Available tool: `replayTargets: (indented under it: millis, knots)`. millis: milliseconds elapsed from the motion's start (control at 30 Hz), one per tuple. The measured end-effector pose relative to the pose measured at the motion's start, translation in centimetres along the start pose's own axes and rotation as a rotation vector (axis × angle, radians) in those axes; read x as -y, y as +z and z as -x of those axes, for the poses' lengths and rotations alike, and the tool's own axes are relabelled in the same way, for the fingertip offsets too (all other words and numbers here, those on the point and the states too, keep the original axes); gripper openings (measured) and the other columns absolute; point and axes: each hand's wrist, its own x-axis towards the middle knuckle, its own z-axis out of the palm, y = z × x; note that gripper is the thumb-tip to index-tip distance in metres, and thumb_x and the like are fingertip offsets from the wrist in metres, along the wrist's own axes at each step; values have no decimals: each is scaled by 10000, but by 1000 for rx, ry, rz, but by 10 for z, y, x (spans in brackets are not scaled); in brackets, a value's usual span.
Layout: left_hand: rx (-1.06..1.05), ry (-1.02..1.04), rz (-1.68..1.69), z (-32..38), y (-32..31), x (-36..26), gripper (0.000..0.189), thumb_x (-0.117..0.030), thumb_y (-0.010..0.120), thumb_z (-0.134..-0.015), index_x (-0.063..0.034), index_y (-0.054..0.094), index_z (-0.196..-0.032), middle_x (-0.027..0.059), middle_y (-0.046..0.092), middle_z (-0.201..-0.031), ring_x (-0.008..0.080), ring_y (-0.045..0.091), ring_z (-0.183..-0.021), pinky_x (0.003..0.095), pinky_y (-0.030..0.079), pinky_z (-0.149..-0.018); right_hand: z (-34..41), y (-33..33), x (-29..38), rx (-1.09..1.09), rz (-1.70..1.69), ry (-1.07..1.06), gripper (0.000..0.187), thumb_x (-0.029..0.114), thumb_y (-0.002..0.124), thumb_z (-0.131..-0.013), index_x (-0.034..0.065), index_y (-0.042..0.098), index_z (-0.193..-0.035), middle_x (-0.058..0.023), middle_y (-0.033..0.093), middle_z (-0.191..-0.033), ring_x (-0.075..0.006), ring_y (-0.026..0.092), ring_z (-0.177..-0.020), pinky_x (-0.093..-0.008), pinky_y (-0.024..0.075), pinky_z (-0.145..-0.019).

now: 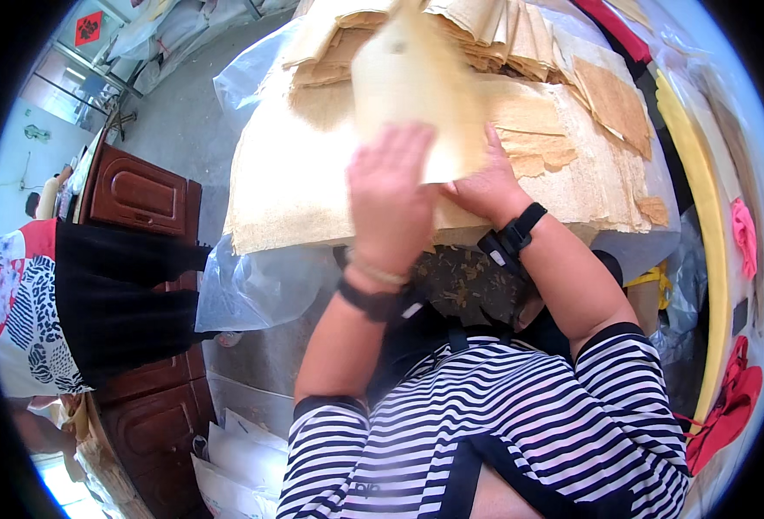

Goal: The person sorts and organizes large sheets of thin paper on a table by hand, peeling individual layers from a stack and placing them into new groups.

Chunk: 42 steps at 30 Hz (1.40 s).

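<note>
A folded pale yellow sheet (414,97), blurred by motion, stands raised above a wide stack of similar thin sheets (291,188). My right hand (492,178) grips its lower right edge, thumb at the bottom corner. Against the sheet's lower left part lies my left hand (392,181), also blurred, its fingers extended; whether it pinches the sheet is not clear. Torn, browner pieces (531,143) lie on the stack just right of my right hand. Folded bundles of sheets (512,39) rest at the stack's far side.
Clear plastic film (259,292) hangs from the stack's near left side. Another person (38,311) in a patterned top and black trousers is at the left, by dark red wooden cabinets (138,188). A long yellow strip (713,194) and red cloth (729,409) lie along the right.
</note>
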Motion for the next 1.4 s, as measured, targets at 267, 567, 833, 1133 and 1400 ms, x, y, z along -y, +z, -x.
replayTargets:
  millis: [267, 567, 833, 1133, 1400]
  knots:
    - [335, -17, 473, -16, 8, -22, 436, -313, 691, -970, 1, 671, -1272, 209, 700, -1241, 357, 670, -1140, 458, 509, -995, 4, 4, -2, -27, -88, -15, 530, 448, 488, -1042, 130, 536, -1464, -112, 532, -1476, -293, 453, -1386, -500, 299, -1171]
    - [406, -73, 47, -6, 63, 87, 461, -330, 543, -1046, -172, 571, -1478, 139, 484, -1586, 339, 396, -1501, 444, 335, -1210, 5, 2, -3, -67, -113, 12, 396, 308, 499, -1054, 70, 619, -1348, -100, 630, -1316, -235, 566, -1231, -413, 406, -1073]
    - [485, -29, -197, 3, 73, 77, 474, -345, 501, -1030, -247, 560, -1490, 93, 457, -1609, 309, 369, -1513, 444, 281, -1229, 39, -25, -74, -450, -492, 452, 306, 183, 509, -1065, 17, 692, -1244, -89, 717, -1173, -184, 666, -1092, -335, 502, -987]
    - [509, -34, -215, 5, 75, 80, 465, -350, 481, -1016, -346, 572, -1472, 85, 430, -1627, 309, 322, -1537, 466, 230, -1252, 31, -114, -41, -706, -683, 4, 304, 135, 505, -1069, 90, 704, -1295, -116, 728, -1242, -253, 661, -1193, -364, 496, -1063]
    - [24, -381, 364, 27, 35, 74, 376, -211, 663, -1005, -51, 638, -1344, 141, 626, -1336, 212, 599, -1183, 348, 491, -990, 4, -15, 8, -15, 84, -54, 506, 492, 451, -1063, 249, 520, -1502, -89, 427, -1609, -278, 346, -1516, -559, 230, -1254]
